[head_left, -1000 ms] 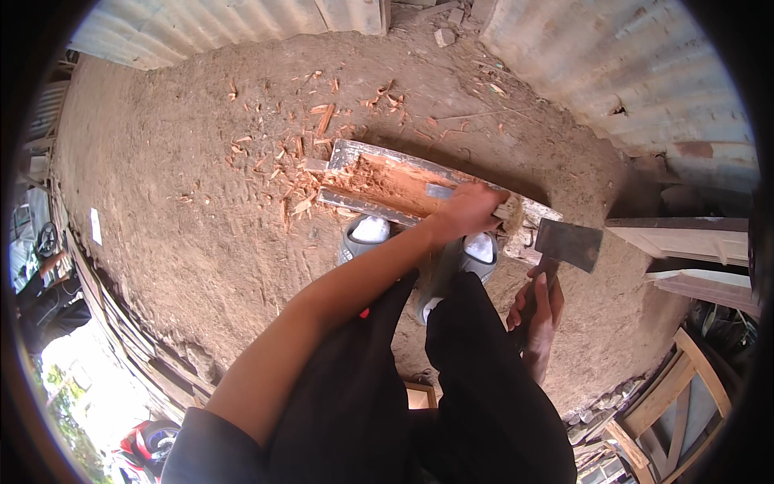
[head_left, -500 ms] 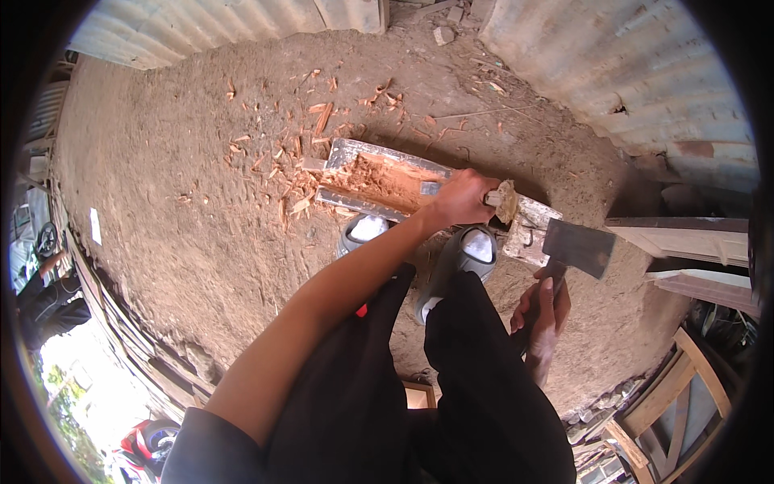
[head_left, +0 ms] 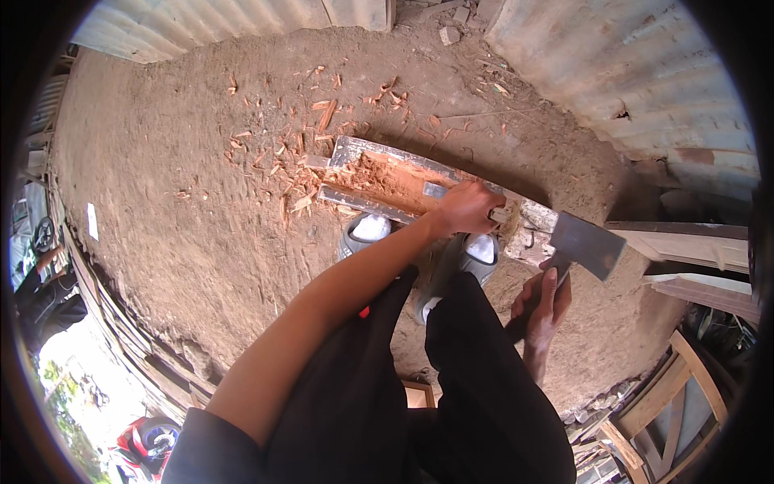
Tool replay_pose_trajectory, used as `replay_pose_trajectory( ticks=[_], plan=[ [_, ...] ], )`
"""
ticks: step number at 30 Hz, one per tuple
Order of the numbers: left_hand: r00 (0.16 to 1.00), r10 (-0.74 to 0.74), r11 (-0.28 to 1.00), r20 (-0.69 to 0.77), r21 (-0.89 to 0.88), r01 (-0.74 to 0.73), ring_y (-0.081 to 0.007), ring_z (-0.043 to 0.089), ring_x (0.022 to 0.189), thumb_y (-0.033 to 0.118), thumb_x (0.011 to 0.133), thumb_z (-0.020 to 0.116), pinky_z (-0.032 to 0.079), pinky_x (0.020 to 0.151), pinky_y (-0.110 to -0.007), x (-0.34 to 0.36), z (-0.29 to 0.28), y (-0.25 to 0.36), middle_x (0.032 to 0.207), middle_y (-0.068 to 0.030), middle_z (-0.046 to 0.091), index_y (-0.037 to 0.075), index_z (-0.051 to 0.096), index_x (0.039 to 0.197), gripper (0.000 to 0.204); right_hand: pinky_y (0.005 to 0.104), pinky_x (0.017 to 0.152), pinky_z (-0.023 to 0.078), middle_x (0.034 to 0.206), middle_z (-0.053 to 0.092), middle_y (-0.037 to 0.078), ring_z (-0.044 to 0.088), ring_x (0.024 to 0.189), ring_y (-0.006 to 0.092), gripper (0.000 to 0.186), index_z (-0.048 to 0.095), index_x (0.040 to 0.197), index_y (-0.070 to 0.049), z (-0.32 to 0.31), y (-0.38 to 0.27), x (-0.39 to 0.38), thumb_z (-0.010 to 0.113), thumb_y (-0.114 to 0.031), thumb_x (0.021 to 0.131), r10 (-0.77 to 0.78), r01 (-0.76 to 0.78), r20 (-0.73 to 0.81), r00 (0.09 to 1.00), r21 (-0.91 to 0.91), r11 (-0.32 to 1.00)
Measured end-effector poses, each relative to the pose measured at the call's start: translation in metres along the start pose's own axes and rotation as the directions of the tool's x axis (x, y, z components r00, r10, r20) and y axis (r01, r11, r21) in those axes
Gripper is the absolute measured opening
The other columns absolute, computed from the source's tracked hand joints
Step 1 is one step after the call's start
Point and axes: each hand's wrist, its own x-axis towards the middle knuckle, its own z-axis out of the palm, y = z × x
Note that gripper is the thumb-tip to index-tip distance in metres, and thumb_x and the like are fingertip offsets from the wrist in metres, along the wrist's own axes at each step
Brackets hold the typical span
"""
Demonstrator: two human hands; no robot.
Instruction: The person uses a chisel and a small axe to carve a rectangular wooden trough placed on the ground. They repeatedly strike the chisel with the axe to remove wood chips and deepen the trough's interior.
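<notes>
On the dirt floor lies a long wooden block (head_left: 387, 211) with worn white paint and a hollow cut into its reddish wood. My left hand (head_left: 469, 208) is closed around a chisel (head_left: 434, 189). The flat metal blade points left into the hollow, and the handle's frayed butt sticks out to the right of my fist. My right hand (head_left: 545, 305) grips the handle of a cleaver (head_left: 588, 245). Its broad dark rectangular blade is beside the block's right end, apart from the chisel. Its handle is partly hidden by my fingers.
Wood chips (head_left: 326, 115) lie scattered beyond and left of the block. My shoes (head_left: 481, 250) stand against its near side. Corrugated metal sheets (head_left: 629, 89) rise at the far right. Wooden panels (head_left: 685, 242) and a wooden frame (head_left: 673, 403) are on the right; a red motorcycle (head_left: 145, 444) is lower left.
The cleaver's blade has shifted slightly right, away from the chisel's butt. My left hand keeps its grip on the chisel, with its butt now a little lower in view.
</notes>
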Motion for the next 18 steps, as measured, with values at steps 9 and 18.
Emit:
replay_pose_trajectory(
  ticks=[9, 18],
  plan=[
    [0.996, -0.086, 0.996, 0.032, 0.036, 0.085, -0.0393, 0.072, 0.081, 0.020, 0.066, 0.074, 0.057, 0.074, -0.051, 0.006, -0.013, 0.004, 0.078, -0.0177, 0.071, 0.005, 0.074, 0.091, 0.029, 0.0289, 0.038, 0.039, 0.065, 0.049, 0.003, 0.048, 0.042, 0.0125, 0.037, 0.053, 0.114, -0.005, -0.010, 0.017, 0.009, 0.058, -0.041, 0.107, 0.157, -0.155, 0.009, 0.988, -0.103, 0.983],
    [0.996, -0.082, 0.996, 0.017, 0.018, 0.082, -0.0407, 0.071, 0.081, 0.017, 0.065, 0.074, 0.057, 0.074, -0.051, 0.006, -0.012, 0.003, 0.079, -0.0185, 0.071, 0.003, 0.071, 0.087, 0.026, 0.0288, 0.038, 0.041, 0.065, 0.051, 0.004, 0.050, 0.042, 0.0128, 0.036, 0.054, 0.114, -0.002, -0.005, 0.018, 0.013, 0.055, -0.037, 0.108, 0.172, -0.150, 0.101, 0.980, -0.200, 0.968]
  ],
)
